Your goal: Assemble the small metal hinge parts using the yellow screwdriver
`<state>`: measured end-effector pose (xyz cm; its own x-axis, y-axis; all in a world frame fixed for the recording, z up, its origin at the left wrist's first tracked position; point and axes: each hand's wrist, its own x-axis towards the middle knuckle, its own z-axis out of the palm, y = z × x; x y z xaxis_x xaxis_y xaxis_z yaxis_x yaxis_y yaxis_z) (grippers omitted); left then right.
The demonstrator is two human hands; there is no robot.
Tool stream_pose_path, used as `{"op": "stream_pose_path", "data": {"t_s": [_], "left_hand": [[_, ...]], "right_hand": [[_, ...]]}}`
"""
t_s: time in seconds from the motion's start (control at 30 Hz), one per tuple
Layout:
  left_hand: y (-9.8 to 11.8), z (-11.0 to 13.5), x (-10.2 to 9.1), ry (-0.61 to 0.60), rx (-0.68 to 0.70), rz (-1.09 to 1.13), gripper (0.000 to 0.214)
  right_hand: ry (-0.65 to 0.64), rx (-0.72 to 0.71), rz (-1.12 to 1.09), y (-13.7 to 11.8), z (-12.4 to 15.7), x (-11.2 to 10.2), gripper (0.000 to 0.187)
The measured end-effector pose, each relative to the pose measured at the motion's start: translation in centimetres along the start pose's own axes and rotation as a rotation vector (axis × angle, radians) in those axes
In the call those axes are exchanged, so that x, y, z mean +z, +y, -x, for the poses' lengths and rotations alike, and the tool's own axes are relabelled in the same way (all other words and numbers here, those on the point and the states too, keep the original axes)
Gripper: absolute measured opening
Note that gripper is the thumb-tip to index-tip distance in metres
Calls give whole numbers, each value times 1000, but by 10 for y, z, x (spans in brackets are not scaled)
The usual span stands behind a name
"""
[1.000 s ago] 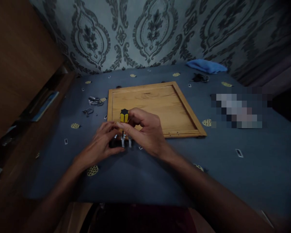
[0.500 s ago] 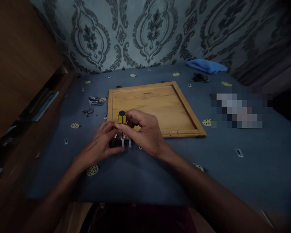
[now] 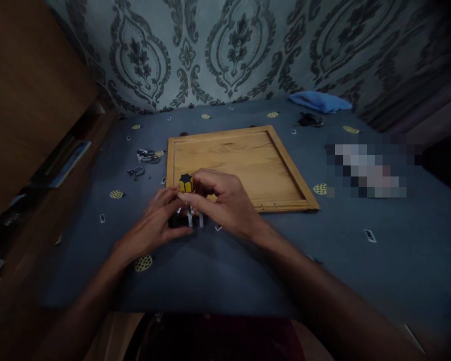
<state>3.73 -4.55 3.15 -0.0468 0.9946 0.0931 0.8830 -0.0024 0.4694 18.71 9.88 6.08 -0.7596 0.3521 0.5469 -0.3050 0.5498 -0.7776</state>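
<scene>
My right hand (image 3: 225,203) pinches the yellow and black handle of a small screwdriver (image 3: 185,183), which stands upright with its tip down. Below it, on the blue cloth, is a small dark part with metal legs (image 3: 190,219). My left hand (image 3: 156,224) is curled around that part from the left and holds it in place. Both hands are just in front of the near left corner of the wooden tray (image 3: 281,165).
Small metal pieces (image 3: 147,156) and a ring-like bit (image 3: 136,173) lie left of the tray. A blue cloth bundle (image 3: 319,102) and a dark object (image 3: 310,120) sit at the back right. A wooden cabinet (image 3: 30,100) flanks the left. Patterned wall behind.
The screwdriver handle has shifted slightly left and down, and my right fingers have turned around it. My left hand stays put.
</scene>
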Motion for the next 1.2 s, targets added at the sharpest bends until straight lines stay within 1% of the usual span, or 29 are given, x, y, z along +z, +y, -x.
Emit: {"op": "stream_pose_path", "data": {"t_s": [0.13,0.33,0.53,0.6,0.7,0.8,0.9,1.0,1.2], "left_hand": [[-1,0,2,11,4,-8,43],[-2,0,2,26,22,4,47],[-5,1,4,30,9,4,53],[-5,1,4,37,4,11,52],[-4,0,3,27,3,26,46],[-2,-1,0,1,0,32,41],[0,-2,-1,-6,-2,32,40],[0,-1,-2,0,-6,39,43],[2,-1,-3,-19,-26,39,44]], "right_hand": [[60,-13,10,0,1,4,33],[109,5,78,-1,4,7,33],[135,-65,132,1,5,8,33],[152,-107,147,1,5,8,33],[232,-162,158,0,5,7,33],[282,-138,168,-1,5,5,35],[246,-111,165,1,5,4,35],[210,-114,162,2,5,5,33],[183,-115,146,2,5,6,32]]}}
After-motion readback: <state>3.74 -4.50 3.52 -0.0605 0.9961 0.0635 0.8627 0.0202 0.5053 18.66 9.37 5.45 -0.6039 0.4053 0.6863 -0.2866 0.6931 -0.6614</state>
